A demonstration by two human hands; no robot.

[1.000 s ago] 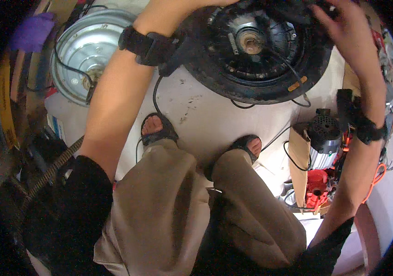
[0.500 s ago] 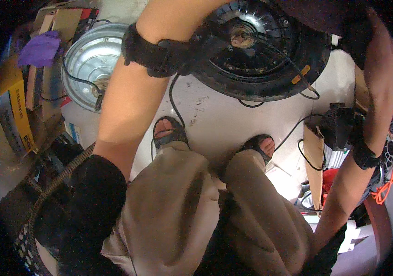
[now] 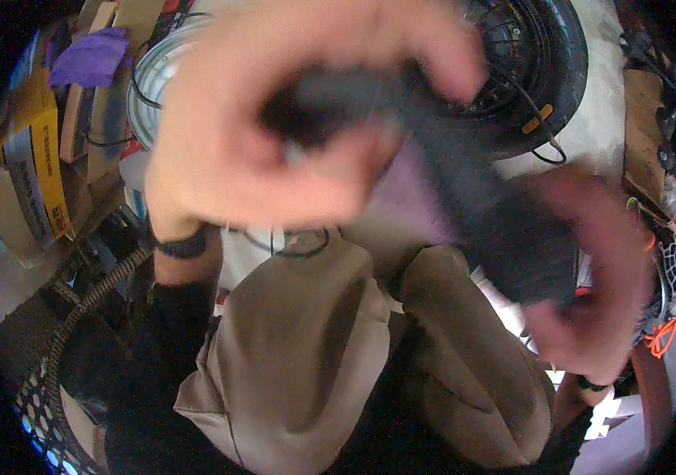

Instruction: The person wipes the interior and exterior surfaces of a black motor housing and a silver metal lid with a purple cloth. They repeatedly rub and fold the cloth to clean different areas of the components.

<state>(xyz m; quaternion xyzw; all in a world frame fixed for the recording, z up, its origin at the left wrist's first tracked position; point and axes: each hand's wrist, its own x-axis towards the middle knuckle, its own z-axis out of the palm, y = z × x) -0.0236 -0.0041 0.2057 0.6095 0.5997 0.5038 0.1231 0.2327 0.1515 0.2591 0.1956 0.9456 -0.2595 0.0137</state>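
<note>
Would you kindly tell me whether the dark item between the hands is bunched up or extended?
Extended: the dark item spans from the left hand to the right hand, though blur hides its detail.

Dark print [image 3: 29,187] on a yellow carton [image 3: 48,158]; too small for reading

Yellow carton [image 3: 51,170] near purple cloth [image 3: 88,58]
</note>
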